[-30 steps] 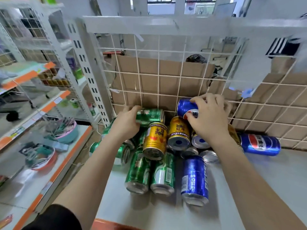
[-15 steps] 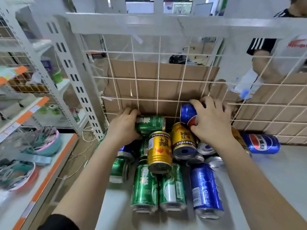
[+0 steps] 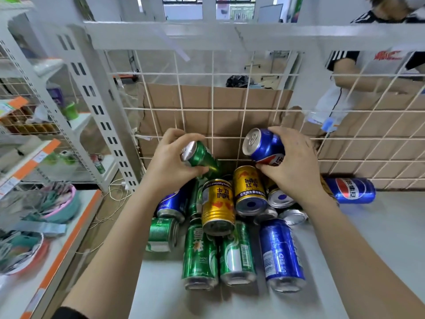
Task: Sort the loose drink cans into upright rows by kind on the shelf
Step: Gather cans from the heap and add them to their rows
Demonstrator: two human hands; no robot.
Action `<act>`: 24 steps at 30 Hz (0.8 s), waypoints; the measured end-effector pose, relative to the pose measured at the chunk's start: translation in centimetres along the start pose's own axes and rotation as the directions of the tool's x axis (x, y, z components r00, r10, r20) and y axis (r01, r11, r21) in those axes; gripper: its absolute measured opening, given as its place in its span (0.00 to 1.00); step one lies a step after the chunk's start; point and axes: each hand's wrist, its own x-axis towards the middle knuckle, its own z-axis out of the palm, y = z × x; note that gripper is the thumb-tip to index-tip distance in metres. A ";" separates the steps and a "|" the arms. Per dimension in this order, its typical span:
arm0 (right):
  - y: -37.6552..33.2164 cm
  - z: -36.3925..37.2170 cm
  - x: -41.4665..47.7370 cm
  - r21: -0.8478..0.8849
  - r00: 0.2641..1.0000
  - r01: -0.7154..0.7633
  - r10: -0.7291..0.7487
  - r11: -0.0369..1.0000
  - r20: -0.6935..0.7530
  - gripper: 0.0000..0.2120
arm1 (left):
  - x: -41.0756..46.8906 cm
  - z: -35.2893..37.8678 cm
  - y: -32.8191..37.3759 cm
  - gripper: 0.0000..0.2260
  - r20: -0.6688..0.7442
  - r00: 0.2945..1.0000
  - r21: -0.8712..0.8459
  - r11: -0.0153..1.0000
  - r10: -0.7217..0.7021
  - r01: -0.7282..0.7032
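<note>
A heap of drink cans lies on its side on the grey shelf against the wire grid back. My left hand grips a green can, tilted with its top up and to the left, above the heap. My right hand grips a blue Pepsi can, also tilted with its top to the upper left. Below them lie two gold Red Bull cans, several green cans and blue cans. One more blue Pepsi can lies apart at the right.
The white wire grid backs the shelf, with brown cardboard behind it. A person in a white shirt stands beyond the grid at the right. A white upright post and another shelf with bowls are at the left.
Both hands have lifted their cans off the heap: the green can in my left hand and the blue can in my right now tilt up above the pile.
</note>
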 end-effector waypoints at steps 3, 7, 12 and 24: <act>-0.6 -0.7 -0.6 0.201 0.998 -0.056 0.060 0.978 -0.016 0.34 | 0.3 -0.7 0.9 0.29 -0.111 0.993 -0.074 0.997 0.028 -0.037; -2.0 -1.6 -1.7 0.473 0.985 -0.151 0.173 0.868 -0.004 0.32 | 0.4 -1.5 2.7 0.36 -0.198 0.980 -0.240 0.970 -0.002 -0.046; -2.8 -2.2 -3.5 0.644 0.958 -0.254 0.281 0.722 0.062 0.30 | -0.2 -0.7 5.5 0.37 -0.076 0.992 -0.436 0.898 -0.105 0.062; -0.1 -9.4 -11.7 0.795 0.879 -0.353 0.467 0.494 0.100 0.32 | -3.6 7.8 13.8 0.27 0.324 0.946 -0.806 0.527 0.013 0.269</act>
